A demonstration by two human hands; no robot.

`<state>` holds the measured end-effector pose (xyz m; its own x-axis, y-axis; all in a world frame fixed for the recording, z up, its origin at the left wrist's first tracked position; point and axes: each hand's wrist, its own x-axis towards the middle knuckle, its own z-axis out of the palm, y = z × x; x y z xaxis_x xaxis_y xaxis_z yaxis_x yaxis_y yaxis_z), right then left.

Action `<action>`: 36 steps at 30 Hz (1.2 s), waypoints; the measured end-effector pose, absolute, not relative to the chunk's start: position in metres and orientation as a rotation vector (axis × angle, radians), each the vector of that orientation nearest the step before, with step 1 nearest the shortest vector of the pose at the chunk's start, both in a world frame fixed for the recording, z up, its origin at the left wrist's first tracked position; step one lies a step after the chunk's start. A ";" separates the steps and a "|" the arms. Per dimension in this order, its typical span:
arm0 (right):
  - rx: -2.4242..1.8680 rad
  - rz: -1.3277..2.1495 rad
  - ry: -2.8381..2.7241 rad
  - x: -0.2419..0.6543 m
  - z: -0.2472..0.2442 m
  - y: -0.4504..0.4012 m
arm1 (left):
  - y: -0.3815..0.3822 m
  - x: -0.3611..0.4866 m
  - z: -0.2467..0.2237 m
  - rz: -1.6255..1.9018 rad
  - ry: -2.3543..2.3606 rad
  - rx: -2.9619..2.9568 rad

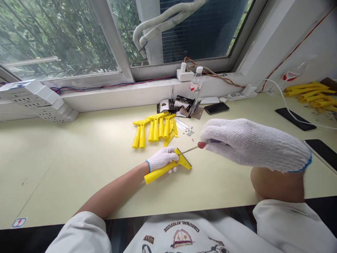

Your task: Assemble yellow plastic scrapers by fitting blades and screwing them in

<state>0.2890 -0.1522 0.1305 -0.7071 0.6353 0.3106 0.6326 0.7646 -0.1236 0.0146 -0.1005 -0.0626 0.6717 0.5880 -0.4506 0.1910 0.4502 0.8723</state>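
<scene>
While the knit-gloved left hand (pixel 163 159) clasps a T-shaped yellow scraper (pixel 159 173), the right hand (pixel 243 143) pinches a red-handled screwdriver (pixel 201 145).

Bright daylight from the window (pixel 79 38) pales the surface (pixel 105 140); shadows are soft, and wide-angle distortion shows (strongest near the edges).

Looks out thru a big window (pixel 118 42) w/ gray bars, onto lots of green leaves (pixel 60 31) on the L side and a fat, bent white pipe (pixel 189 8) nr the top. Has a white ledge (pixel 118 95) under the glass and a white wall (pixel 279 42) on the R. Gets soft daylight on a wide, pale yellow table (pixel 92 151).
</scene>
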 end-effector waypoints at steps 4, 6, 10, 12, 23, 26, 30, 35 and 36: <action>-0.869 0.122 -2.585 0.292 0.130 -0.136 | -0.101 0.014 -0.064 0.261 0.844 1.130; -0.819 0.144 -2.566 0.290 0.129 -0.128 | -0.102 0.016 -0.065 0.283 0.859 1.140; -0.873 0.118 -2.487 0.280 0.126 -0.123 | -0.108 0.021 -0.065 0.431 0.884 1.141; -0.946 0.109 -2.424 0.277 0.127 -0.125 | -0.111 0.024 -0.064 0.502 0.895 1.161; -1.197 0.352 -1.755 0.327 0.146 -0.124 | -0.121 0.024 -0.053 0.536 0.894 1.182; -1.185 0.675 -1.734 0.342 0.131 -0.098 | -0.120 0.023 -0.053 0.549 0.853 1.181; -1.356 1.033 -1.783 0.346 0.090 -0.050 | -0.122 0.023 -0.054 0.578 0.778 1.110; -1.749 0.895 -2.298 0.329 0.031 -0.007 | -0.122 0.024 -0.062 0.688 0.774 1.008; -1.829 0.820 -2.396 0.325 0.022 -0.003 | -0.122 0.024 -0.064 0.704 0.777 1.004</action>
<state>0.3251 -0.0025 0.0223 -0.3142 0.9030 -0.2932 0.8933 0.1767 -0.4132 0.0239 -0.1216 -0.0642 0.5402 0.8078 -0.2358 -0.1550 0.3710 0.9156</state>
